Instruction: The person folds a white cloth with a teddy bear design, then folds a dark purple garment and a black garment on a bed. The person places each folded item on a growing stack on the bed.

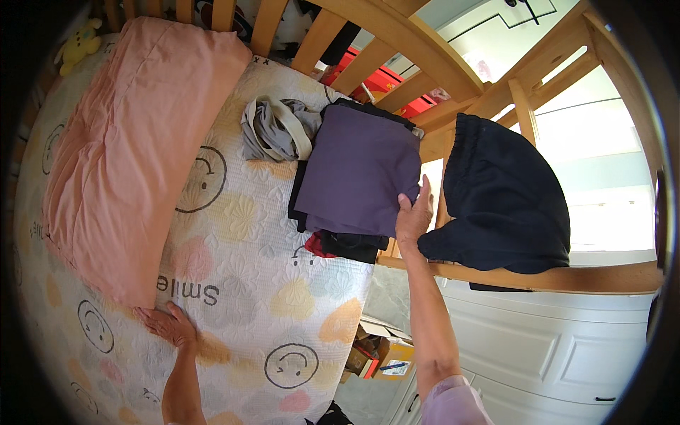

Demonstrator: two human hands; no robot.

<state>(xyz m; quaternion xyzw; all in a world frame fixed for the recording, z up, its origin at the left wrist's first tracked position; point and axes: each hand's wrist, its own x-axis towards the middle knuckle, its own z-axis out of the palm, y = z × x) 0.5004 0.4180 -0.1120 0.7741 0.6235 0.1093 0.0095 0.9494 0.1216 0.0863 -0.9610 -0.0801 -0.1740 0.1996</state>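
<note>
My right hand rests against the right edge of a folded purple garment, thumb on top and fingers along its side. That garment tops a stack of folded clothes, with black cloth and a bit of red fabric showing below it. Left of the stack lies a bundled grey garment with a pale band. My left hand lies on the quilted bed cover, its fingertips at the near end of a long pink folded cloth or bedding.
A dark navy garment with an elastic waist hangs over the wooden bed rail. Wooden slats border the far side. A yellow plush toy sits at the far left corner. Cardboard boxes stand below, beside white cabinets.
</note>
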